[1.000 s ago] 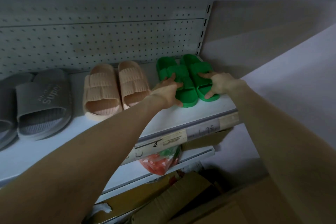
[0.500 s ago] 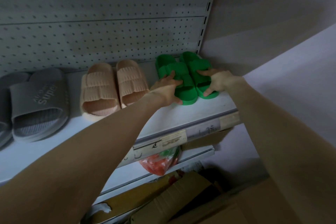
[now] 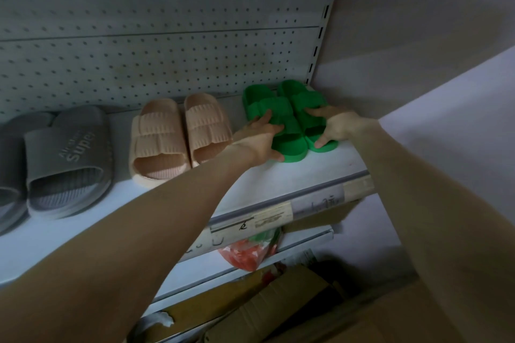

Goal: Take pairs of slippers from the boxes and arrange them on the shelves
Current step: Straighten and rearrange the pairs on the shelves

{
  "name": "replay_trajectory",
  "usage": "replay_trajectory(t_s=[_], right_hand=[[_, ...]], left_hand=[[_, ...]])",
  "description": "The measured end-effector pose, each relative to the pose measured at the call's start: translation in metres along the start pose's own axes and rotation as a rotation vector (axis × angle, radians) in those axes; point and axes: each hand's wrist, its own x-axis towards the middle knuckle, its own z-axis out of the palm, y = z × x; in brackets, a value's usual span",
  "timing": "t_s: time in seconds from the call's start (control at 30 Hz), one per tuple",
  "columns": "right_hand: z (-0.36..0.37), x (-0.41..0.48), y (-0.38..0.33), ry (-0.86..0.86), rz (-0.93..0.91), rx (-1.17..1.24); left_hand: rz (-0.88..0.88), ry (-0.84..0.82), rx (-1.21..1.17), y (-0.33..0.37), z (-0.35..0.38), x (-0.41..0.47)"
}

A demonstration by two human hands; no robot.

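White metal shelf [image 3: 320, 172] with a pegboard [image 3: 139, 64] back fills most of the view, three pairs lined up on it. Cardboard boxes [image 3: 278, 301] sit down at 6 o'clock under the lower shelf [image 3: 306, 242]; can't see inside them from here, so no idea how many pairs are left.

Grey slippers [image 3: 67, 159] are at 9 o'clock and beige slippers [image 3: 178, 136] near the middle. The green slippers [image 3: 284, 120] sit flat at the shelf's right end, around 1 o'clock, just beside the beige pair but not touching it.

Honestly not much has changed over the last second: the green pair hasn't budged and both hands have stayed planted on it. My read is it's basically placed and this is just final squaring-up, then back to the boxes.

Left hand [image 3: 259, 139] has fingers spread flat over the left slipper's strap, thumb at its front edge. Right hand [image 3: 340, 125] does the same on the right slipper, fingers splayed wide, pressing not gripping.

Plastic bag [image 3: 250, 253] on the lower shelf holds something red and green; can't tell what.
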Motion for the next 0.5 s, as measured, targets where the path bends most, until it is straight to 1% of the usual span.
replay_trajectory(t_s=[0.1, 0.5], right_hand=[[0.0011, 0.0031, -0.0032, 0.003, 0.008, -0.027], [0.0001, 0.0069, -0.0102, 0.002, 0.027, -0.011]], left_hand=[[-0.003, 0.000, 0.005, -0.0027, -0.0013, -0.0005], [-0.016, 0.008, 0.025, -0.0087, -0.0030, -0.0001]])
